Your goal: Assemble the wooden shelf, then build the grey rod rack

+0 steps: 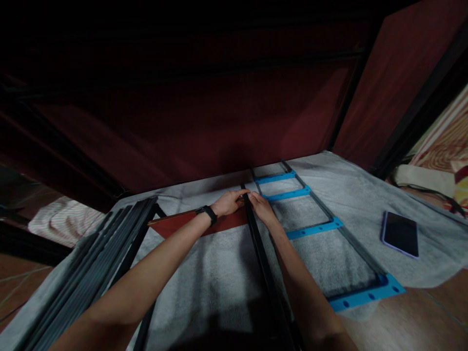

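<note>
A long black bar (pixel 259 243) runs away from me, with its far end between my two hands. My left hand (pixel 229 202), below a dark wristband (pixel 207 212), is closed around the bar's left side, its index finger reaching over the top. From the right, my right hand (pixel 260 205) presses its curled fingers together against the same end. Any small part between those fingers is hidden. Under my left wrist, a reddish-brown board (pixel 175 224) spans between this bar and another black bar (pixel 146 324) on the left.
A grey frame with several blue crosspieces (pixel 316 228) lies at right. Near it is a phone (pixel 400 234) on the grey cloth (pixel 204 278). Several grey bars (pixel 91 263) are lined up at left. A dark red panel (pixel 204 131) stands beyond my hands.
</note>
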### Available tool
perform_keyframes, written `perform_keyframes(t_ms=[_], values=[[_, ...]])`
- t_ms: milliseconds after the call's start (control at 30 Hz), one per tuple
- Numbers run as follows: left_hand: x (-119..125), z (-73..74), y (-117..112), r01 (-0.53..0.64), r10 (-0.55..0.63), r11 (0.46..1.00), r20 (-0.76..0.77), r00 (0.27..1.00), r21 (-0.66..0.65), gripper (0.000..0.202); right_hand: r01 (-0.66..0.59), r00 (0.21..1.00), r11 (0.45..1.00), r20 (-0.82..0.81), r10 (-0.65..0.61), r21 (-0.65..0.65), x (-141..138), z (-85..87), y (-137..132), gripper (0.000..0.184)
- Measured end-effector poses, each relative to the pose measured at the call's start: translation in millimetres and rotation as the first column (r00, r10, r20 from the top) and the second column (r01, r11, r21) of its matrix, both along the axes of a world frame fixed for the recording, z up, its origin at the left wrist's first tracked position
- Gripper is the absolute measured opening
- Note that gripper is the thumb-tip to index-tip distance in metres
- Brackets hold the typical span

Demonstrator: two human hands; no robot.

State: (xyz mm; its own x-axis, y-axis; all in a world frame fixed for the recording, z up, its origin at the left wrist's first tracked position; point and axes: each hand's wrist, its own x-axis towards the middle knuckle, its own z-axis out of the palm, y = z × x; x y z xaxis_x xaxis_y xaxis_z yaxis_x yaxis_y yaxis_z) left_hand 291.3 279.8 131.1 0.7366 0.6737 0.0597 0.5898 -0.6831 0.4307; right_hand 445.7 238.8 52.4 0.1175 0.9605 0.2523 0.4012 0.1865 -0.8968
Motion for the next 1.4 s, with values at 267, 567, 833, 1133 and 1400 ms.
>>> perform_keyframes(t_ms=[267, 567, 833, 1133, 1400], values=[[1.3, 3.8, 0.3, 0.002, -0.002, 1.000, -0.018, 1.000, -0.031, 0.043, 0.004, 0.991, 1.000, -0.135, -0.004, -0.003, -0.5, -2.4, -0.8, 0.027], [0.6, 1.2, 4.5, 0.018, -0.019, 0.999, -0.030, 0.999, -0.027, 0.043, 0.048, 0.999, 0.999, 0.016, -0.048, -0.012, -1.3, 2.1, -1.4, 0.029], [-0.4, 0.3, 3.8, 0.005, -0.006, 1.000, -0.024, 1.000, -0.015, 0.047, -0.034, 0.998, 0.999, -0.050, 0.036, 0.037, 2.2, -2.6, 0.5, 0.029], [0.1, 1.2, 2.5, 0.026, -0.026, 1.000, -0.025, 0.999, 0.007, 0.045, -0.018, 0.995, 1.000, -0.097, 0.015, -0.025, 1.2, -5.3, 4.9, 0.036], [0.4, 1.9, 2.8, 0.013, -0.013, 1.000, -0.027, 1.000, 0.000, 0.046, 0.014, 1.000, 1.000, 0.007, -0.014, 0.018, -0.7, 2.6, 1.3, 0.029]])
